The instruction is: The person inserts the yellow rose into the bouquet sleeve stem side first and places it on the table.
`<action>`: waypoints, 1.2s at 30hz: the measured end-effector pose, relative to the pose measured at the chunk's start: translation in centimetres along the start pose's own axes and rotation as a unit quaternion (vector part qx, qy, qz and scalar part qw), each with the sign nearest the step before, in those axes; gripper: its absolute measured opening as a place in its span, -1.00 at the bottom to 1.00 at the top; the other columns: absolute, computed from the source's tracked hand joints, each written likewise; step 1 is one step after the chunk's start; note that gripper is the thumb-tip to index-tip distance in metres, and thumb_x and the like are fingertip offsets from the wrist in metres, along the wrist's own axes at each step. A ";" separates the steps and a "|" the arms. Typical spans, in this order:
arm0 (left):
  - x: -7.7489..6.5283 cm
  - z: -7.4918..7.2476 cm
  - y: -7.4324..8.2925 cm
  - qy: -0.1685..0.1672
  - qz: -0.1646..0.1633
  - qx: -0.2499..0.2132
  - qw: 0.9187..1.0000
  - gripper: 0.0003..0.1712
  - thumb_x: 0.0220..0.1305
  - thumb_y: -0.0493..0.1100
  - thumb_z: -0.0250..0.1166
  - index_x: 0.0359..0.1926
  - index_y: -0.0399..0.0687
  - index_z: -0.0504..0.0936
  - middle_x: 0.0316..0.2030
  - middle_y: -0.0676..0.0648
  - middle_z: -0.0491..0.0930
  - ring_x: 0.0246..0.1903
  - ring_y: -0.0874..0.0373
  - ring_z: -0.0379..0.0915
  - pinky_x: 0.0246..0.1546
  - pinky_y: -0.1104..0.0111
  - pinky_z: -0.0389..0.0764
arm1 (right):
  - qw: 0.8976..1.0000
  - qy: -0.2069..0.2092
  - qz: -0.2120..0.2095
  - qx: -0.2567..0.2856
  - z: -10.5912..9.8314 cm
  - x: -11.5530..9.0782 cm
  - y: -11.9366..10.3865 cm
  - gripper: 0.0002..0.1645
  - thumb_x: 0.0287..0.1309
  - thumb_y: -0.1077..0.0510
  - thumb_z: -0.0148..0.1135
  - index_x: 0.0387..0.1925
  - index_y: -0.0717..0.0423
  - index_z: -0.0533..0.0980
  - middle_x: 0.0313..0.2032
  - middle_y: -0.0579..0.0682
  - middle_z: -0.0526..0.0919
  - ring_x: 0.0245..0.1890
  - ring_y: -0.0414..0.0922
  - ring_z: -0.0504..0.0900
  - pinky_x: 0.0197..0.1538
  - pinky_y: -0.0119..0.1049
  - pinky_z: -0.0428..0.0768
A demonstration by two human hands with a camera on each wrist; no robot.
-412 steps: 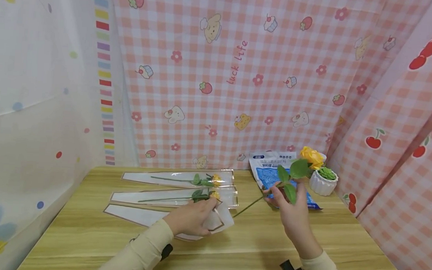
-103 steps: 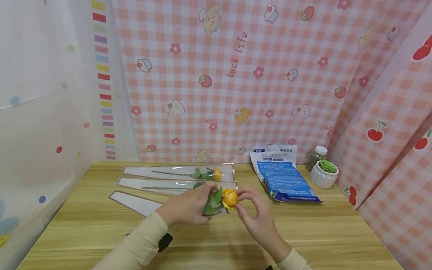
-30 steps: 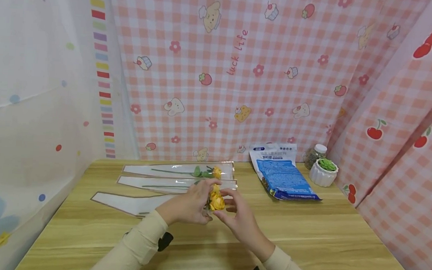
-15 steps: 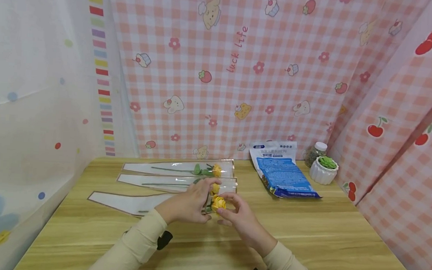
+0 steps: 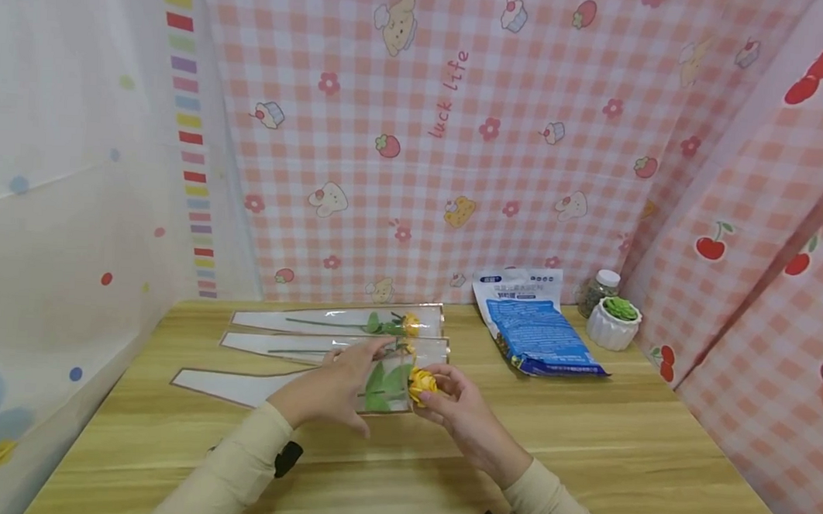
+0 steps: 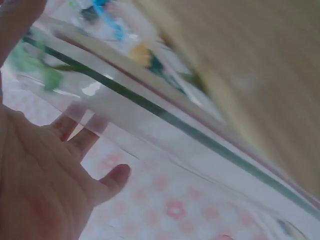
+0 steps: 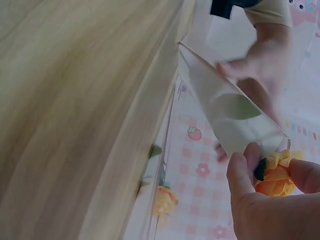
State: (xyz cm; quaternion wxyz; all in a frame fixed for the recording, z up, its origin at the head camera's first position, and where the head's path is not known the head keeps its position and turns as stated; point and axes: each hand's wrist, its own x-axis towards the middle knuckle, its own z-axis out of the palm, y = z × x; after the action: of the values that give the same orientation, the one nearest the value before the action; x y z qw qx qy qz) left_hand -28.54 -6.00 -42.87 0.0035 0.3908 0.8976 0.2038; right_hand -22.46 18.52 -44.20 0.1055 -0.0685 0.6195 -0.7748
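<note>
My right hand (image 5: 462, 415) pinches the blossom of a yellow rose (image 5: 422, 386) between thumb and fingers. The blossom sits at the open end of a clear flower sleeve (image 5: 219, 385) with a brown border and white backing. The rose's leaves and stem are inside the sleeve; the left wrist view shows the green stem (image 6: 165, 118) running along it. My left hand (image 5: 328, 388) lies over the sleeve's middle, thumb spread away. In the left wrist view some of its fingers (image 6: 82, 140) show beyond the sleeve, loosely extended.
Behind lie two similar sleeves, a far one (image 5: 261, 319) and a nearer one (image 5: 246, 341), each with a yellow rose inside. A blue and white bag (image 5: 536, 329), a potted succulent (image 5: 614, 330) and a lidded jar (image 5: 602, 286) stand at the back right of the wooden table (image 5: 582, 460).
Earlier the right hand held the rose out over the bag; its stem has since gone into the sleeve. Just now the left hand has loosened and shifted left, uncovering the leaves.
</note>
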 end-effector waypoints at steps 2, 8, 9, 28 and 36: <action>-0.5 0.2 -1.0 -0.013 -0.026 0.015 0.999 0.68 -0.35 0.13 0.76 0.62 0.11 -0.25 0.45 -0.17 0.23 0.39 -0.10 0.24 0.31 -0.36 0.10 | 1.000 0.008 0.000 0.000 -0.1 -0.1 -0.2 -0.51 0.36 0.35 0.19 0.25 0.34 0.29 0.17 0.27 0.40 0.02 -0.04 0.62 0.17 -0.11 0.60; -1.6 0.8 -3.0 -0.025 -0.064 0.044 0.997 0.47 -0.14 -0.06 0.70 0.61 -0.02 -0.14 0.45 -0.22 0.24 0.44 -0.13 0.17 0.30 -0.34 0.17 | 1.000 0.026 0.001 -0.009 -0.5 -0.3 -0.6 -0.44 0.37 0.36 0.17 0.31 0.31 0.23 0.19 0.27 0.42 0.02 -0.04 0.62 0.14 -0.10 0.61; -1.7 0.8 -3.1 -0.023 -0.063 0.041 0.997 0.41 -0.12 -0.11 0.68 0.59 -0.05 -0.10 0.46 -0.23 0.23 0.44 -0.14 0.15 0.31 -0.32 0.19 | 0.999 0.030 -0.001 -0.019 -0.6 -0.3 -0.6 -0.44 0.37 0.35 0.18 0.31 0.30 0.23 0.19 0.26 0.44 0.02 -0.05 0.62 0.13 -0.09 0.62; -1.8 0.5 -2.7 -0.009 -0.029 0.038 0.999 0.05 -0.02 -0.20 0.56 0.43 -0.18 0.16 0.23 -0.17 0.37 0.30 -0.11 0.30 0.25 -0.15 0.40 | 0.926 0.113 -0.163 -0.322 0.1 -0.9 -0.9 -0.58 0.19 0.28 0.42 0.09 0.06 0.61 -0.16 -0.01 0.56 -0.15 -0.01 0.47 -0.08 -0.21 0.41; -1.9 0.2 -2.5 -0.005 -0.050 0.041 0.998 0.04 0.00 -0.17 0.54 0.45 -0.11 0.17 0.30 -0.16 0.33 0.32 -0.07 0.28 0.23 -0.20 0.39 | 0.906 0.136 -0.211 -0.340 0.9 -1.5 -0.7 -0.62 0.12 0.32 0.47 -0.06 0.17 0.51 -0.32 -0.05 0.55 -0.25 -0.07 0.52 -0.11 -0.20 0.49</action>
State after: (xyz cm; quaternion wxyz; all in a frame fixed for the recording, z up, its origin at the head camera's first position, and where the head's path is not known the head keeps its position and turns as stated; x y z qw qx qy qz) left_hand -28.90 -8.79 -44.30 0.0019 0.3466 0.9235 0.1645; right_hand -20.89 18.20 -43.26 -0.1757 -0.1230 0.8247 -0.5234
